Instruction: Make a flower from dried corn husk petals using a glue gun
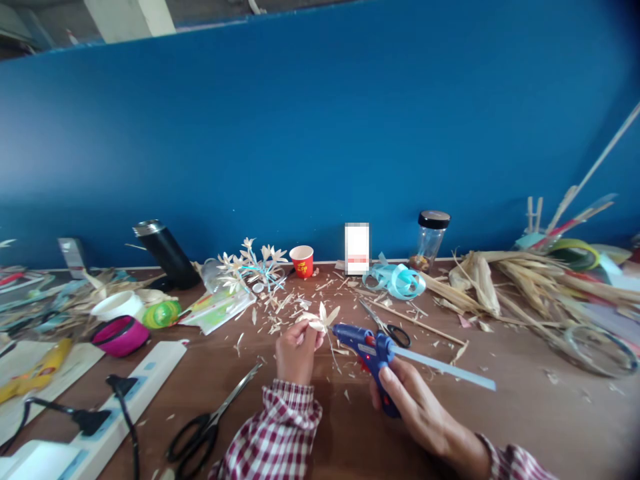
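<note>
Between the fingertips of my left hand (pixel 299 350) is a pale flower (pixel 323 319) with pointed petals that look like dried corn husk. Wrapped round the handle of a blue hot glue gun (pixel 367 350) is my right hand (pixel 417 407). A long whitish glue stick (pixel 445 367) juts from the back of the gun, and a red light shows on its side. The gun's nozzle is close beside the flower; whether they touch I cannot tell. Behind the gun lie small scissors (pixel 387 327). Larger black-handled scissors (pixel 213 420) lie left of my left sleeve.
A bunch of similar flowers (pixel 257 267), a red paper cup (pixel 302 262), curled light-blue ribbon (pixel 397 280) and a lidded jar (pixel 431 243) line the back. Dried husks (pixel 480 287) spread at right. A power strip (pixel 130 400) with plugs and a black flask (pixel 167 253) are at left.
</note>
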`<state>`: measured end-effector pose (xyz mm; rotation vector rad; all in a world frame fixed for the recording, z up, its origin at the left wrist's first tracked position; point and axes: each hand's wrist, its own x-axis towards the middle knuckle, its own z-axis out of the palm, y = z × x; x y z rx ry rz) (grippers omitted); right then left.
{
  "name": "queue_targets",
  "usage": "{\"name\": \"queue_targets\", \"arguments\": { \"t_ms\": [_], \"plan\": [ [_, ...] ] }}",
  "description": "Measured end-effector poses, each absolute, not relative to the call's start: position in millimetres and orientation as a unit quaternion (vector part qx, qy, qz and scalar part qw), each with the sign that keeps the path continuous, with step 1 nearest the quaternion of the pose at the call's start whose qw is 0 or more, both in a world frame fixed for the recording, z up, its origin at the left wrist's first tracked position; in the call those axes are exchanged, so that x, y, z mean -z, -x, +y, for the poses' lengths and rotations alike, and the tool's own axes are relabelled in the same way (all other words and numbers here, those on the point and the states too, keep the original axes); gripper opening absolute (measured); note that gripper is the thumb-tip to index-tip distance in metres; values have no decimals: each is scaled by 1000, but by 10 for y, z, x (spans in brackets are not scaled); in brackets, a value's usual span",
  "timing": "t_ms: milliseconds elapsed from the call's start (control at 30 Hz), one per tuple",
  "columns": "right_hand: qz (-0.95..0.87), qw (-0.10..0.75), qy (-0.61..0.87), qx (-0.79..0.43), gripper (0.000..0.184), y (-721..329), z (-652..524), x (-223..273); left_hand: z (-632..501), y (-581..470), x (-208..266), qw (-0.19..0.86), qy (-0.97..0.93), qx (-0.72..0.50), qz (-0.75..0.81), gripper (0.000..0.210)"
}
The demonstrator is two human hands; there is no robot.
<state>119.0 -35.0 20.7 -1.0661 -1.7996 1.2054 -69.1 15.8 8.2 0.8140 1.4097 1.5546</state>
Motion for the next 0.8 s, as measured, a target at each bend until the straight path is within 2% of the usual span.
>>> {"name": "queue_targets", "arguments": {
  "t_ms": [800],
  "plan": [
    [-735, 323, 442, -400, 46, -1233, -321, -82, 172, 701, -52, 400, -359, -630, 561, 16]
  ]
}}
